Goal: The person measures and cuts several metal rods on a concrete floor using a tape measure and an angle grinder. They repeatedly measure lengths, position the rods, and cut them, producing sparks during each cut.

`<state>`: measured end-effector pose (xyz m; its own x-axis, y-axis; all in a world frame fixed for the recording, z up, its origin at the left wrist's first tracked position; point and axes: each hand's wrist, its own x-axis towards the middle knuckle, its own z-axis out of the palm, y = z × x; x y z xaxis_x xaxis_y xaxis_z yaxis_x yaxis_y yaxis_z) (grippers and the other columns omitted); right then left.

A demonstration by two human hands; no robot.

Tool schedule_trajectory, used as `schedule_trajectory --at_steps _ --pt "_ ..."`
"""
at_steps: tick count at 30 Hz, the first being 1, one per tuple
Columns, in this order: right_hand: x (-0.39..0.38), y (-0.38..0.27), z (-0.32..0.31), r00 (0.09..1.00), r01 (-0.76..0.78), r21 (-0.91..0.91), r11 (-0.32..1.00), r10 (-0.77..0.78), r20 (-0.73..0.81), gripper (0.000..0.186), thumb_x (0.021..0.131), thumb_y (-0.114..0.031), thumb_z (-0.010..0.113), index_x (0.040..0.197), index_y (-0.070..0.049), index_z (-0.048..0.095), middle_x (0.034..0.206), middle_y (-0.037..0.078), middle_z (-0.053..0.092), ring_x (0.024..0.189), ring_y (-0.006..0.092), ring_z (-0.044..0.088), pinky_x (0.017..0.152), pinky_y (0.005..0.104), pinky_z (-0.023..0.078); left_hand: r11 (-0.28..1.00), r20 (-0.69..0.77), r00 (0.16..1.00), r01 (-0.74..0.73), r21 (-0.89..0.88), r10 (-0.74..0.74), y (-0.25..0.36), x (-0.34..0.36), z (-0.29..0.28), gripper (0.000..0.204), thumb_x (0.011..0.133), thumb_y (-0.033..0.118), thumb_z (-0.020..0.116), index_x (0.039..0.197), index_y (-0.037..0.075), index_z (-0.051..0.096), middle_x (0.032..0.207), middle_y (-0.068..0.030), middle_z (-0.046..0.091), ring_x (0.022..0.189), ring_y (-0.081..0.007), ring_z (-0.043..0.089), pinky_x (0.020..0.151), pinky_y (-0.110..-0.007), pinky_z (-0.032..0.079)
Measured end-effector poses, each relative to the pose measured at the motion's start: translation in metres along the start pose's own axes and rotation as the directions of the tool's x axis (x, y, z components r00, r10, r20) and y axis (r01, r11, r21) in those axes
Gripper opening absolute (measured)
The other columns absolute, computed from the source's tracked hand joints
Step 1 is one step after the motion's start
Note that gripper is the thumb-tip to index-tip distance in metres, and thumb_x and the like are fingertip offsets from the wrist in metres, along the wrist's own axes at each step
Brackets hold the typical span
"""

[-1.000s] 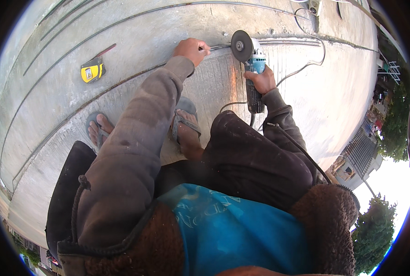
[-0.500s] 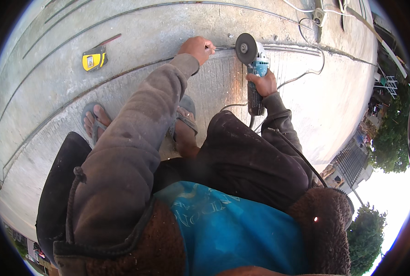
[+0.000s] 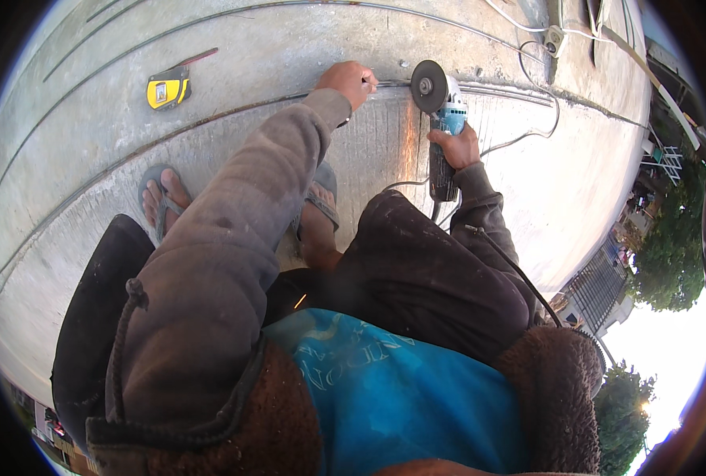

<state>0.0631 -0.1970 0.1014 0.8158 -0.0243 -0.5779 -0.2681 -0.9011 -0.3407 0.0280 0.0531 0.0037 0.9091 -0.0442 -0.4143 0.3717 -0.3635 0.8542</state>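
My right hand [image 3: 457, 146] grips the body of a teal angle grinder [image 3: 441, 127]. Its round disc [image 3: 429, 86] meets a thin steel rod [image 3: 495, 89] that lies on the concrete slab [image 3: 273, 47]. A streak of sparks [image 3: 407, 151] runs back toward me from the disc. My left hand [image 3: 346, 81] is closed on the same rod just left of the disc, pinning it to the slab. I squat with both sandalled feet [image 3: 162, 198] on the concrete.
A yellow tape measure [image 3: 166, 90] lies on the slab to the left. More thin rods [image 3: 170, 28] run across the concrete. A white cable [image 3: 539, 127] loops to a plug block [image 3: 556, 37] at top right. The slab's edge drops off at right above trees and rooftops.
The view has shifted slightly. The disc now touches the rod and sparks stream toward me; both hands keep their grips.
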Motion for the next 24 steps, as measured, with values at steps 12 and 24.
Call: schedule_trajectory --at_steps 12,24 --pt "0.005 -0.013 -0.004 1.000 0.007 -0.017 1.000 -0.006 0.019 0.052 0.066 -0.026 0.074 0.109 0.002 0.064 0.092 0.016 0.069 0.084 0.0250 0.067 0.077 0.0360 0.052 1.000 -0.018 0.999 -0.027 -0.010 0.027 -0.003 0.004 0.003 0.016 0.083 0.020 0.070 0.093 0.008 0.073 0.106 -0.0157 0.068 0.100 -0.0332 0.064 0.088 -0.042 0.050" --pt "0.000 -0.002 -0.001 0.999 -0.004 0.003 1.000 0.004 0.040 0.047 0.066 -0.026 0.074 0.103 0.002 0.066 0.088 0.015 0.070 0.078 0.0236 0.068 0.072 0.0357 0.053 1.000 -0.019 1.000 -0.012 -0.008 0.012 -0.007 0.004 0.004 0.017 0.084 0.021 0.070 0.094 0.007 0.073 0.106 -0.0154 0.068 0.100 -0.0329 0.064 0.088 -0.042 0.050"
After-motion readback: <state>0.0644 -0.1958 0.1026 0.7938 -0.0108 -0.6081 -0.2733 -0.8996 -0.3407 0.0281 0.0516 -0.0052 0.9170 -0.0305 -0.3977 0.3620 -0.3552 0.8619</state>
